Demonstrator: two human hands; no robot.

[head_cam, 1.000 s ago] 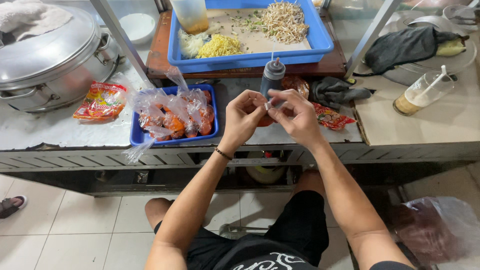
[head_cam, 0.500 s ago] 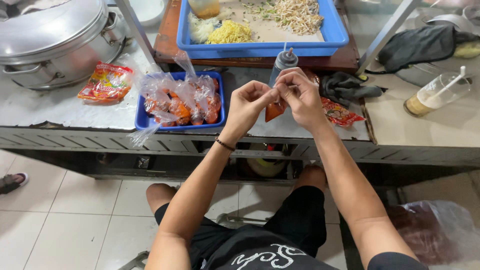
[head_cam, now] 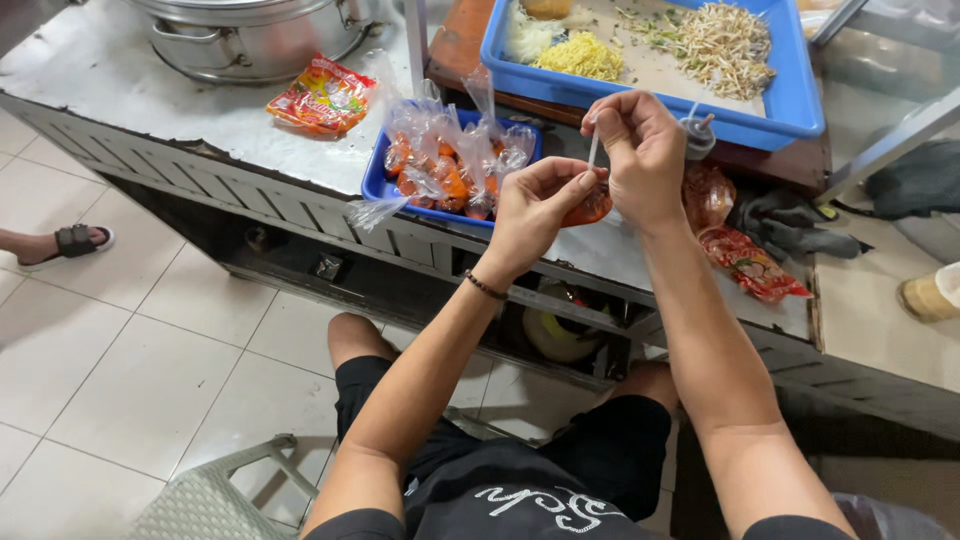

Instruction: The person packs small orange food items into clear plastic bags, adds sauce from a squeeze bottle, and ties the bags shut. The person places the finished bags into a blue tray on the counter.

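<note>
Since the frame half a second ago the view has swung left and tilted, so the counter now runs on a slant and more tiled floor (head_cam: 150, 330) shows at the left. The right hand (head_cam: 645, 155) has risen above the left; its fingers are pressed together, pinching the twisted clear neck of a small plastic bag of orange-red sauce (head_cam: 588, 207) and pulling it upward. The left hand (head_cam: 535, 210) sits lower than before, fingers curled around the bag's filled bottom, thumb tip against it. Earlier both hands met at one height in front of the squeeze bottle (head_cam: 697, 135); now only the bottle's cap shows past the right hand.

The bag hangs over the front part of the speckled metal counter (head_cam: 180, 100), close to its edge, just right of the small blue tray (head_cam: 385, 185) heaped with tied sauce bags (head_cam: 450, 165). Behind the hands the large blue tray (head_cam: 800, 105) of yellow noodles and bean sprouts sits on a wooden board. A red-yellow snack packet (head_cam: 322, 95) lies left of the small tray, below the steel pot (head_cam: 250, 40). Right of the hands lie another red packet (head_cam: 755, 265) and a dark cloth (head_cam: 790, 220), crowding that side. Open room lies below the counter edge, over the person's knees and the floor, where a sandalled foot (head_cam: 60, 242) stands well apart at the left.
</note>
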